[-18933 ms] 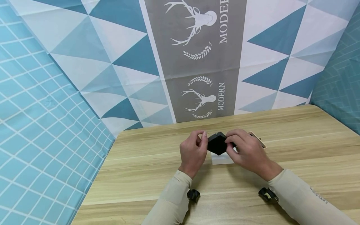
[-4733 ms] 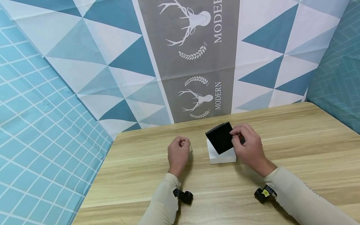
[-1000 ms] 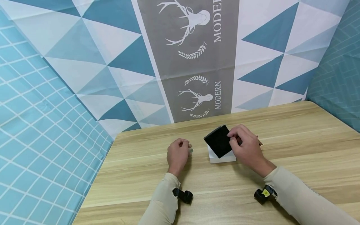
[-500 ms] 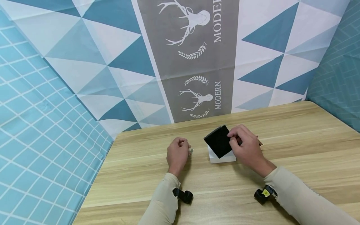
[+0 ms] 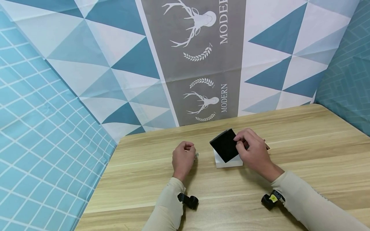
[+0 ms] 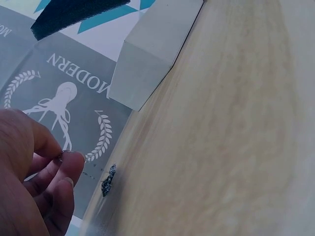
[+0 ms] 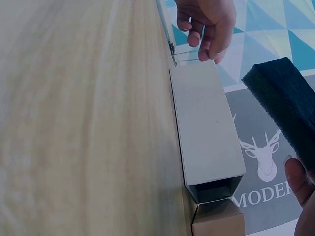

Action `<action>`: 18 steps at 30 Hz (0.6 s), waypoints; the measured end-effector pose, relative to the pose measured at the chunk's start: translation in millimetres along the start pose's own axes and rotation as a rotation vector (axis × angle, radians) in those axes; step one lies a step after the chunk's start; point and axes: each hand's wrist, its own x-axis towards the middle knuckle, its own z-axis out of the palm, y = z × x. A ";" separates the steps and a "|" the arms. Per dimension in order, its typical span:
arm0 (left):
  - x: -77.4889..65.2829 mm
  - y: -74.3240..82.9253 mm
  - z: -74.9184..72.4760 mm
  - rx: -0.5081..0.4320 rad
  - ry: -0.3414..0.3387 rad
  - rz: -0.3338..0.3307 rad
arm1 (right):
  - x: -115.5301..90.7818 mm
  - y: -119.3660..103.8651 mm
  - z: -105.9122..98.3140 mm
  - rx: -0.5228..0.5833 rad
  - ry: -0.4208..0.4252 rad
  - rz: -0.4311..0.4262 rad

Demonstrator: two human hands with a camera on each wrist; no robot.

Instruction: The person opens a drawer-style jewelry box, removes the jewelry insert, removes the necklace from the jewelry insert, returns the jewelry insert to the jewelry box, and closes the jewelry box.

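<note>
My left hand (image 5: 183, 160) pinches a thin chain between thumb and fingertips, just above the table. From it a small glittering pendant (image 6: 108, 180) hangs down to the tabletop; it looks like a necklace, and the chain is barely visible. My right hand (image 5: 254, 153) grips one corner of a square black foam pad (image 5: 224, 146), which is tilted above a white box (image 5: 229, 163). The right wrist view shows the white box (image 7: 206, 123) lying on the table with a dark opening at its near end. The pad hides part of the box in the head view.
A brown box piece (image 7: 219, 223) lies beside the white box's open end, mostly behind my right hand in the head view. The wooden table (image 5: 138, 192) meets a patterned wall covering (image 5: 208, 64) at the back. Each wrist carries a small black camera.
Earlier both hands were at the black pad; my left hand has since drawn away leftward with the chain. Over the last second the hands have barely moved; the pendant shifts slightly beside the left fingers.
</note>
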 end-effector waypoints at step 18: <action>1.0 -3.4 1.8 -0.051 -0.006 -0.018 | -0.4 0.0 0.3 -0.002 0.001 0.010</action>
